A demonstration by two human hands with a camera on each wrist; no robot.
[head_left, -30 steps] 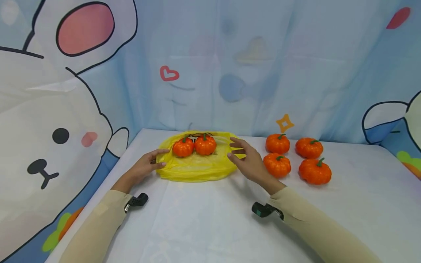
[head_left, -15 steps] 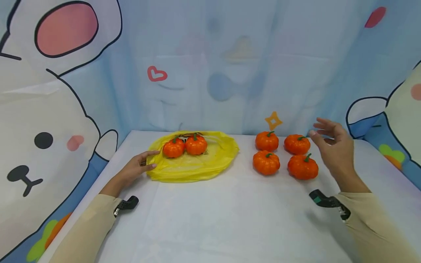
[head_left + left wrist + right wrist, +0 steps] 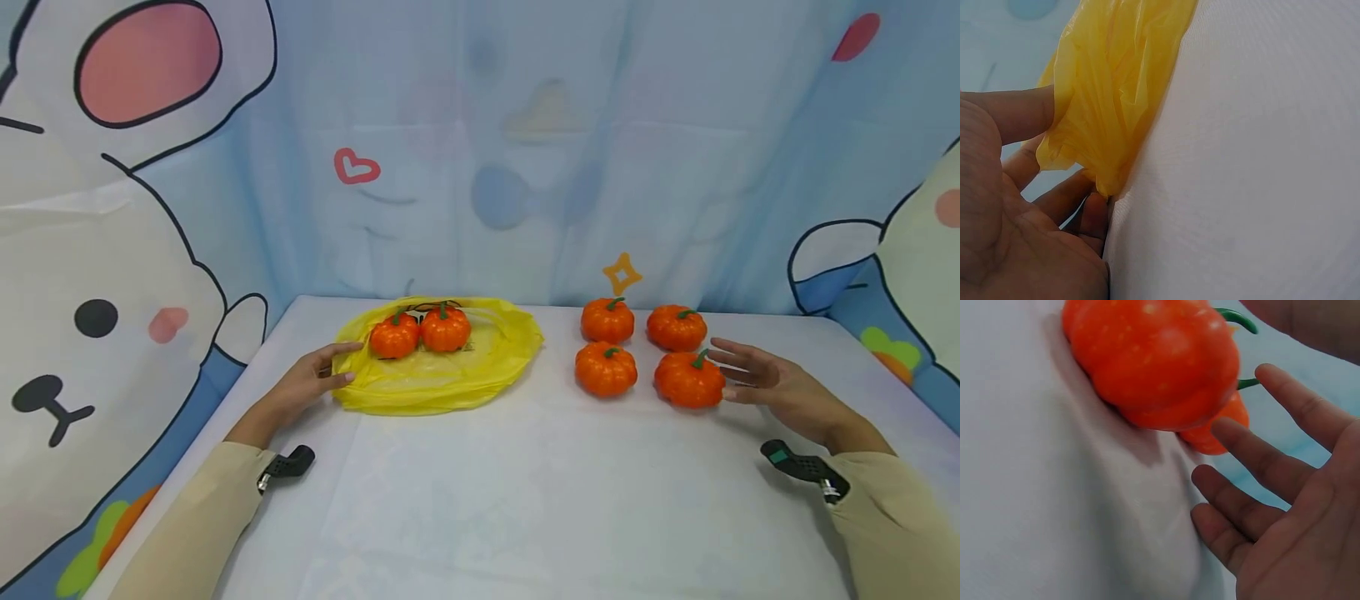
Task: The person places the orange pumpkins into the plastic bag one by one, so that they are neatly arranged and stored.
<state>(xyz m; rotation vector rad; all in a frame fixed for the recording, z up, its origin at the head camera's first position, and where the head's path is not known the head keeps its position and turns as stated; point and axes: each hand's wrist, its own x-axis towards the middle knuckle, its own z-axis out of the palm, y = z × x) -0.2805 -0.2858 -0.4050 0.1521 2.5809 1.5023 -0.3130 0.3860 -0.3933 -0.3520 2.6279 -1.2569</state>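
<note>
A yellow plastic bag [image 3: 495, 367] lies spread on the table with two small orange pumpkins [image 3: 446, 328] at its back left. My left hand [image 3: 300, 383] holds the bag's left edge between thumb and fingers; in the left wrist view the yellow plastic [image 3: 1110, 81] hides part of the fingers. My right hand [image 3: 787, 396] is beside the front right pumpkin [image 3: 688, 382], fingers spread and nothing held. In the right wrist view this pumpkin [image 3: 1154, 359] sits between thumb and fingers; whether the fingertips touch it is unclear.
Three more pumpkins stand right of the bag: back left [image 3: 607, 320], front left [image 3: 606, 370] and back right [image 3: 677, 328]. A white cloth [image 3: 480, 500] covers the table. Behind hangs a printed blue curtain [image 3: 420, 100].
My right hand has left the bag's right edge, swung far right, then lowered beside the front right pumpkin. The head view has turned slightly right. My left hand stays at the bag.
</note>
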